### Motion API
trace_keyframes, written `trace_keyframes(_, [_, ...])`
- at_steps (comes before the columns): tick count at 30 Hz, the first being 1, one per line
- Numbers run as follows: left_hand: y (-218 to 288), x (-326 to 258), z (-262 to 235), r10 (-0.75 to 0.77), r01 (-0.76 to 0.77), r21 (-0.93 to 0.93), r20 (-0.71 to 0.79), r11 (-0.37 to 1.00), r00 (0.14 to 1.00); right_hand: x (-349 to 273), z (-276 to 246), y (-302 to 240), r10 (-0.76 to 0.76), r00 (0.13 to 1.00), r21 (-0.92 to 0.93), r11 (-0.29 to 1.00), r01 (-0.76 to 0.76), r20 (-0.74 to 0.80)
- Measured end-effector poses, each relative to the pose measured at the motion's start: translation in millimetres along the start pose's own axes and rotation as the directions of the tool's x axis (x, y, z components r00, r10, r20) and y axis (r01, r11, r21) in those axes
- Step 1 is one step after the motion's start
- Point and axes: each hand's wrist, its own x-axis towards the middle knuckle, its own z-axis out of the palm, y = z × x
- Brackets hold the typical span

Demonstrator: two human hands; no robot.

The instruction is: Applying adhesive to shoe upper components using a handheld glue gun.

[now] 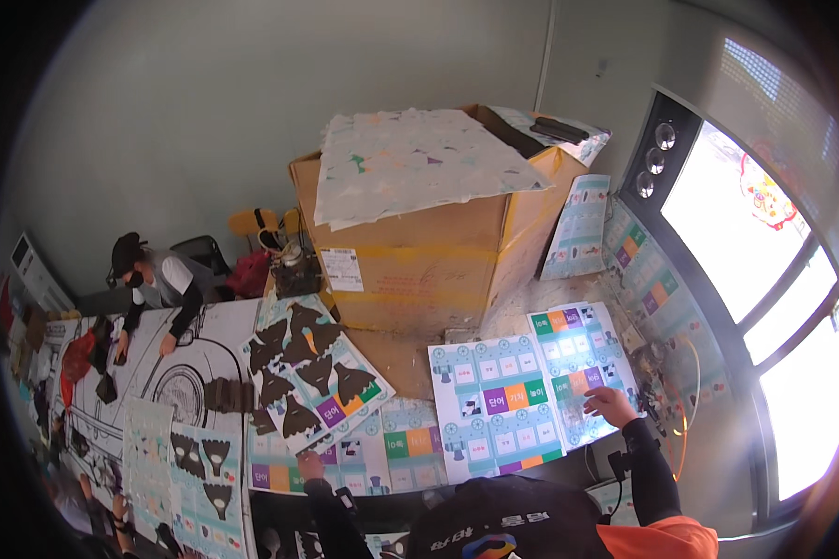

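My left hand (312,465) is at the near corner of a printed sheet (308,444), its fingers closed on the edge. Dark brown cut-out pieces (300,416) lie spread over that sheet, which overlaps other printed sheets (412,473) below it. To the right, my right hand (611,407) is over a glossy printed sheet (573,349) with coloured blocks and pale blue pictures, fingers apart and holding nothing. Whether its fingertips touch the paper I cannot tell. Between my hands lies another printed sheet (466,377) of the same pattern.
A big cardboard box (410,279) stands behind the sheets, with a stack of pale sheets (410,154) on top. At the far left a person (163,279) leans over a table with a line drawing (182,359). Orange cable (690,410) hangs at the right by the window.
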Motion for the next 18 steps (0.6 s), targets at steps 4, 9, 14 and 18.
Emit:
trace_keyframes(4, [11.9, 12.4, 6.5, 0.449, -0.425, 0.306, -0.011, 0.852, 0.893, 4.4, 9.5, -28.3, -0.048, 0.993, 0.156, 0.986, 0.064, -0.104])
trace_keyframes(9, [16.6, 4.3, -18.8, 0.294, -0.294, 0.020, -0.012, 0.956, 0.956, 10.3, 8.0, -86.8, -0.133, 0.984, 0.213, 0.965, 0.155, -0.115])
trace_keyframes(14, [139.2, -29.1, 2.3, 0.172, -0.154, -0.177, 0.092, 0.972, 0.981, 9.3, 14.4, -115.6, -0.205, 0.974, 0.189, 0.957, 0.219, -0.093])
trace_keyframes(18, [286.2, -88.6, 72.7, 0.306, -0.222, -0.346, 0.208, 0.912, 0.929, 6.3, 19.7, -112.2, -0.192, 0.975, 0.116, 0.972, 0.204, -0.109])
